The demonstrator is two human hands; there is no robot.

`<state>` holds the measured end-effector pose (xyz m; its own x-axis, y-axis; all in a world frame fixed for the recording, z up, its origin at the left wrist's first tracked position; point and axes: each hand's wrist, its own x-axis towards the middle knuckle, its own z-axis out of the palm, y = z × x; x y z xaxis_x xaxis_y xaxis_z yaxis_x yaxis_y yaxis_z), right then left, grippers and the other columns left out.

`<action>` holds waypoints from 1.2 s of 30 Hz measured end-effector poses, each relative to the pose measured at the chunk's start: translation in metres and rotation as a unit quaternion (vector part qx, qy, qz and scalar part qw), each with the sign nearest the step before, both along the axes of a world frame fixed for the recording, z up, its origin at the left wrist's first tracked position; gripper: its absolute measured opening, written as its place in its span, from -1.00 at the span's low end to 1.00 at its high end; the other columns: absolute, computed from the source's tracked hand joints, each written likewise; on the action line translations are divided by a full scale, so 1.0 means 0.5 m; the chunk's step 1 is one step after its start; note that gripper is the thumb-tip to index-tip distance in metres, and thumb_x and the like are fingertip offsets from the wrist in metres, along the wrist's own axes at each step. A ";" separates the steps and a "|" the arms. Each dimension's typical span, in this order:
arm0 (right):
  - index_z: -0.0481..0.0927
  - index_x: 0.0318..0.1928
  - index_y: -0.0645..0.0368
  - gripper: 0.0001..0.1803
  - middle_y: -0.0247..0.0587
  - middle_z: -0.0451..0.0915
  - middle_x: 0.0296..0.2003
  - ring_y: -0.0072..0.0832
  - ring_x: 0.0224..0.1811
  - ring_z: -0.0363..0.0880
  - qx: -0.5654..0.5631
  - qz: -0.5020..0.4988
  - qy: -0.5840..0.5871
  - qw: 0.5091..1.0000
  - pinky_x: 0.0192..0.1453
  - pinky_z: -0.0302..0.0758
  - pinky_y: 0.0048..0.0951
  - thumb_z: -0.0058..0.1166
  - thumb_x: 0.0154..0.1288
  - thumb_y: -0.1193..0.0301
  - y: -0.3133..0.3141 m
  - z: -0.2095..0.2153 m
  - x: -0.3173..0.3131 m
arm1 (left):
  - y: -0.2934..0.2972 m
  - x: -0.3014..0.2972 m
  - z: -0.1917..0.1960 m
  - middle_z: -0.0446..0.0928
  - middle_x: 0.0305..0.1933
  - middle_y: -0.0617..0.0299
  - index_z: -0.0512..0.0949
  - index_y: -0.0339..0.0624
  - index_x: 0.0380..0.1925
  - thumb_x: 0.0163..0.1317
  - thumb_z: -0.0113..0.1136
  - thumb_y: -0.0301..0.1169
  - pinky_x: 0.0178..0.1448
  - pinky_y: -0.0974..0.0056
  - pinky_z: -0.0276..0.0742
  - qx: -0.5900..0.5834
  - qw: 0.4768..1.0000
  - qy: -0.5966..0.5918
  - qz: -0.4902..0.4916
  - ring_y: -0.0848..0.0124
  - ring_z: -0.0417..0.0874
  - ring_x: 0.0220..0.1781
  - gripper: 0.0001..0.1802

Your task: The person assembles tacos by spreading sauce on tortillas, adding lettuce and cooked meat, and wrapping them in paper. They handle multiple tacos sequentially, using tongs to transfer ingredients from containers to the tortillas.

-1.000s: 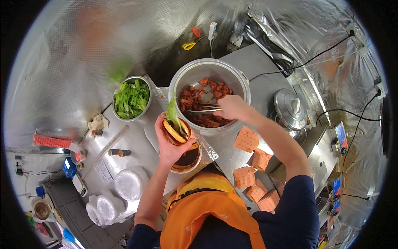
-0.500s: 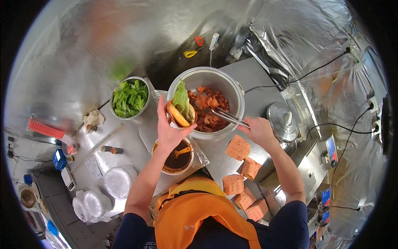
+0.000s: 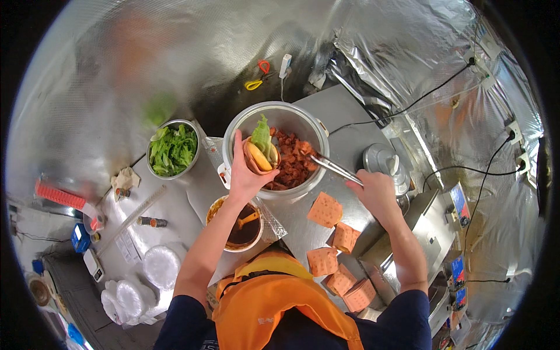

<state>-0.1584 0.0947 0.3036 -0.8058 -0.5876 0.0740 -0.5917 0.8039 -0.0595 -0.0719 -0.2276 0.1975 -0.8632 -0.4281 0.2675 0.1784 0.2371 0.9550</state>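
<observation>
My left hand [image 3: 245, 179] is closed around a split bun [image 3: 258, 157] in a brown paper pocket, tipped over the near left part of a large pot [image 3: 232, 129]. A leaf of lettuce [image 3: 261, 135] sticks up out of the bun. In the pot lie chopped reddish-brown meat pieces [image 3: 287, 169]. My right hand [image 3: 376, 192] grips metal tongs [image 3: 339, 170] from the right; their tips are among the meat at the pot's right side, with some pieces at the tips. Whether the tongs pinch them is hard to tell.
A bowl of cut lettuce [image 3: 172, 150] stands left of the pot. Nearer me is a tub of dark sauce [image 3: 242, 230] with an orange utensil. Several paper pockets [image 3: 325, 210] lie at right, near a metal lid [image 3: 385, 163]. Plastic-wrapped containers [image 3: 160, 266] sit at lower left.
The tongs have shifted right within the pot, and their tips now have meat at them. My left hand still holds the bun over the pot. The whole view has shifted slightly.
</observation>
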 end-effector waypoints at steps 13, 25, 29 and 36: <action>0.61 -0.35 0.26 -0.55 0.03 0.55 -0.63 -0.06 -0.64 0.53 -0.248 -0.016 -0.080 0.965 -0.49 0.46 -0.13 0.38 0.41 0.10 -0.089 -0.023 0.107 | 0.059 -0.045 0.026 0.46 0.41 -0.05 -0.27 -0.13 0.71 -0.13 0.74 -0.51 0.53 0.14 0.47 -0.043 0.999 0.007 0.021 0.11 0.58 0.39 0.56; 0.62 -0.41 0.24 -0.48 0.11 0.59 -0.58 0.15 -0.43 0.64 -0.075 0.085 -0.064 0.992 -0.34 0.53 0.02 0.20 0.49 0.01 -0.098 0.108 0.018 | 0.014 -0.104 -0.035 0.29 0.37 0.00 0.14 -0.16 0.52 -0.07 0.67 -0.58 0.57 0.14 0.35 -0.161 0.983 0.086 -0.015 0.08 0.40 0.45 0.17; 0.64 -0.34 0.24 -0.52 0.11 0.60 -0.55 0.14 -0.40 0.63 -0.063 0.063 -0.080 0.993 -0.30 0.52 0.01 0.22 0.47 0.03 -0.102 0.156 0.019 | 0.010 -0.102 -0.068 0.31 0.39 -0.05 0.25 -0.20 0.41 -0.11 0.68 -0.53 0.59 0.11 0.34 -0.089 0.994 0.070 -0.007 0.03 0.38 0.49 0.06; 0.67 -0.25 0.25 -0.61 0.10 0.59 -0.51 0.08 -0.45 0.57 -0.138 -0.013 -0.122 0.983 -0.33 0.48 -0.06 0.29 0.43 0.12 -0.075 0.143 -0.001 | 0.013 -0.078 -0.027 0.39 0.38 0.02 0.12 -0.19 0.48 -0.06 0.69 -0.50 0.51 0.17 0.44 -0.024 0.999 0.036 -0.002 0.22 0.50 0.41 0.15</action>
